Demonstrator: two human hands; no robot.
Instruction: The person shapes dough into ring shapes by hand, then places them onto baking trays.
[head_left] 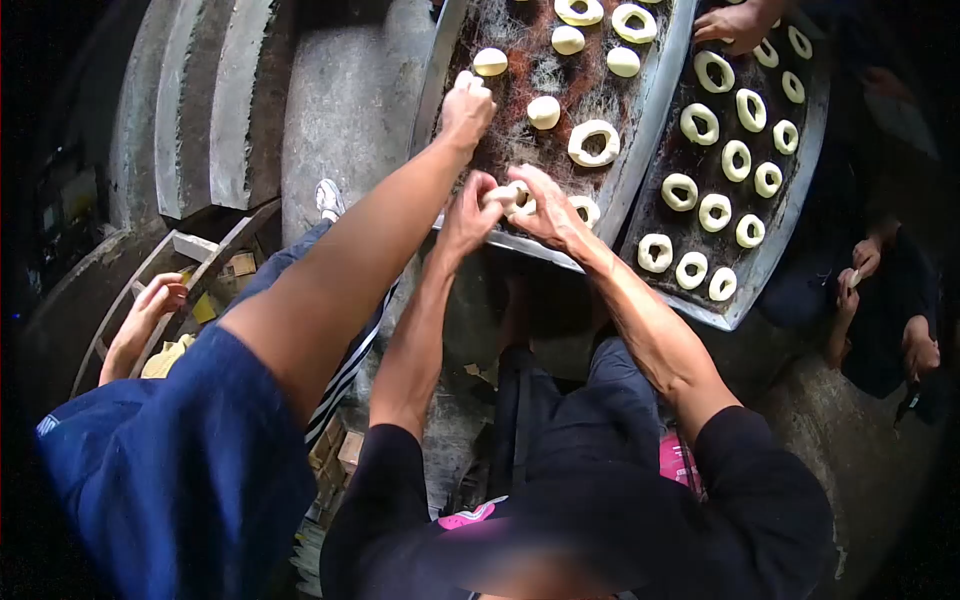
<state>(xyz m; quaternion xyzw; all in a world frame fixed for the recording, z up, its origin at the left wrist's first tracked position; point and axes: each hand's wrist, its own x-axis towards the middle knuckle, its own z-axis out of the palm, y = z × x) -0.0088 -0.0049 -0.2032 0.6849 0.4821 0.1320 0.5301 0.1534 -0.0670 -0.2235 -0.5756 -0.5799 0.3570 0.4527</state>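
My left hand pinches the left side of a pale dough ring at the near edge of a dark baking tray. On the ring's right side, the fingers of my right hand are closed, covering part of it. Another dough ring lies just right of my right wrist, partly hidden by it. Farther up the tray are a larger dough ring, a round dough ball and several more balls and rings.
From the left, a co-worker's hand grips dough on the same tray, the blue-sleeved arm crossing beside mine. A second tray with several dough rings adjoins on the right, another person's hand at its far end. Curved concrete steps stand left.
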